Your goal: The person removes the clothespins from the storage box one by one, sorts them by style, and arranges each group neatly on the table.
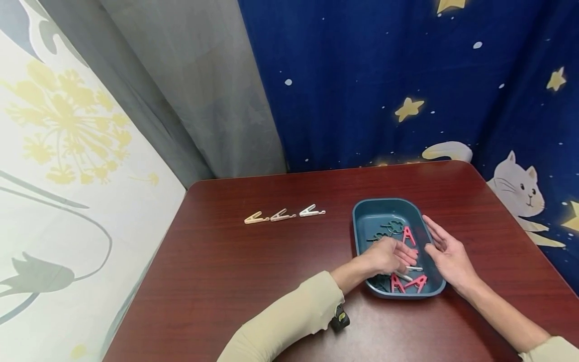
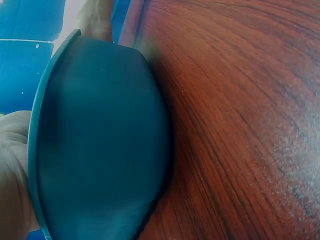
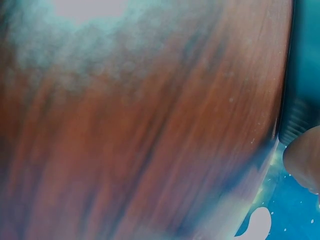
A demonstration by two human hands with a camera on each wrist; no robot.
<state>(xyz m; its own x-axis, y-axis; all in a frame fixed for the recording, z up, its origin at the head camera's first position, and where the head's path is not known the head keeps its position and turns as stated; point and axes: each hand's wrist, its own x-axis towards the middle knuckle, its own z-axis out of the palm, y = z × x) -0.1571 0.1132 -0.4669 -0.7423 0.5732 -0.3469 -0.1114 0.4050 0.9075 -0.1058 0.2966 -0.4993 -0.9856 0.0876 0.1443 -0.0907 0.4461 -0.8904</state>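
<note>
The person's left hand (image 1: pixel 390 255) reaches down inside a deep, rounded-rectangle, dark teal box (image 1: pixel 372 217), its fingers pointing to the right among small clips. Whether those fingers pinch anything cannot be told. The right hand (image 1: pixel 451 257) rests against the box's right side, thumb at the rim and fingers fairly straight, spread apart from the thumb; the right-wrist view shows a fingertip beside the box's ribbed surface.

Just beside the left hand lie slim white clips (image 1: pixel 414 268), partly covered by it. Bright pink A-shaped clips (image 1: pixel 408 235) sit beyond the hand and also nearer the viewer, in the box's lower end. Dark green clips with looped outlines (image 1: pixel 394 227) lie on the box floor toward its far end.

Cream sleeves (image 1: pixel 289 314) cover the arms, and a small black device (image 1: pixel 340 320) shows at the left wrist. The box stands on a reddish-brown wood-grain table (image 1: pixel 217 286). Well to its left, three clips lie in a row, apart from the box: one pale yellow clip (image 1: pixel 256 217), one beige clip (image 1: pixel 282 215) and one white clip (image 1: pixel 311 211). Behind the table hang a plain grey curtain (image 1: pixel 199 85) and a deep blue curtain with yellow stars (image 1: pixel 344 110); a white fabric panel with a yellow flower print (image 1: pixel 149 166) is at far left.
</note>
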